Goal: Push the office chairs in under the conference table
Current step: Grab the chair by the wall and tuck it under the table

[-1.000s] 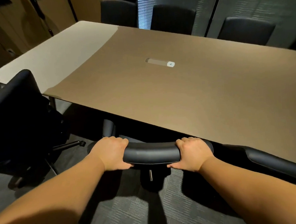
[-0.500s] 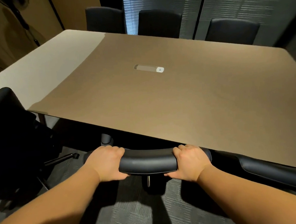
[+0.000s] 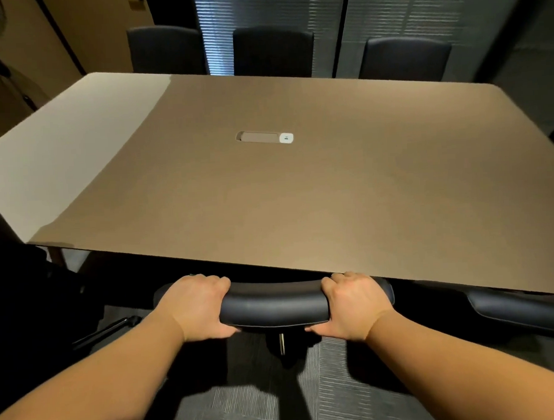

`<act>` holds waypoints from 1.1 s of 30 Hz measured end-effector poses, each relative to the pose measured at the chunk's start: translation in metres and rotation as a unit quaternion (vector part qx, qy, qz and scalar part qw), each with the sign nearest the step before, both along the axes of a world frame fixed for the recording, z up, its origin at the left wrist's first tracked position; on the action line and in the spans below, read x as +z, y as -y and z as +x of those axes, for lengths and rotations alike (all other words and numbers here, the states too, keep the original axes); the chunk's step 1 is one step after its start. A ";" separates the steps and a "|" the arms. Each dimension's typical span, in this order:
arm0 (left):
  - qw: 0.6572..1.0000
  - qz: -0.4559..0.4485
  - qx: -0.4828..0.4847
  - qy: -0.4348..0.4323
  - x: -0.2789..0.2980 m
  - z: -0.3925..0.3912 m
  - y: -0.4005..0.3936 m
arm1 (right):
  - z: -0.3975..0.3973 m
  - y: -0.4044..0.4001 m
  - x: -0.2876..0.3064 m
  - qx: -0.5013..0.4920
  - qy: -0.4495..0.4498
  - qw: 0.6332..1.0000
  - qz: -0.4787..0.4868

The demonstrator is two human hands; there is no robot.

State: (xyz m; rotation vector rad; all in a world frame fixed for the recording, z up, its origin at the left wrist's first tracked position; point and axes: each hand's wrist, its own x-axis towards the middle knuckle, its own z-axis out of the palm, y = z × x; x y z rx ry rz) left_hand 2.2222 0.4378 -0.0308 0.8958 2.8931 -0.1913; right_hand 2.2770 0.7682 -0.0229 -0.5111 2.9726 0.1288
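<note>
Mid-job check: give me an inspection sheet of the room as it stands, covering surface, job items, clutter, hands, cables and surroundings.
Surface: table top brown, a pale lit band at its left end; cable slot in the middle.
Job's things: held chair with its backrest top at the near table edge; another chair to its right, backrest also at the edge; dark chair at left standing clear of the table; three far chairs close against the far edge.
Clutter: white adapter at the slot's right end.
Hands: left hand and right hand grip the held backrest's ends.
Cables: nothing seen.
Surroundings: blinds behind the far chairs; grey carpet.
</note>
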 end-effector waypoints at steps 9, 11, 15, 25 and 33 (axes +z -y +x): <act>0.997 -0.016 -0.062 0.037 0.008 -0.045 0.055 | 0.002 0.070 -0.003 -0.068 -0.022 0.997 0.010; 0.997 -0.014 -0.068 0.037 0.008 -0.051 0.061 | 0.001 0.078 -0.004 -0.079 -0.022 0.996 0.017; 0.997 0.001 -0.076 0.033 0.004 -0.060 0.063 | -0.007 0.081 -0.003 -0.092 -0.018 0.995 0.028; 0.996 0.020 -0.090 -0.005 -0.010 -0.081 0.057 | -0.035 0.070 -0.005 -0.084 0.006 0.995 0.048; 0.996 -0.018 -0.090 0.013 -0.006 -0.084 0.056 | -0.038 0.067 -0.006 -0.080 0.018 0.995 0.049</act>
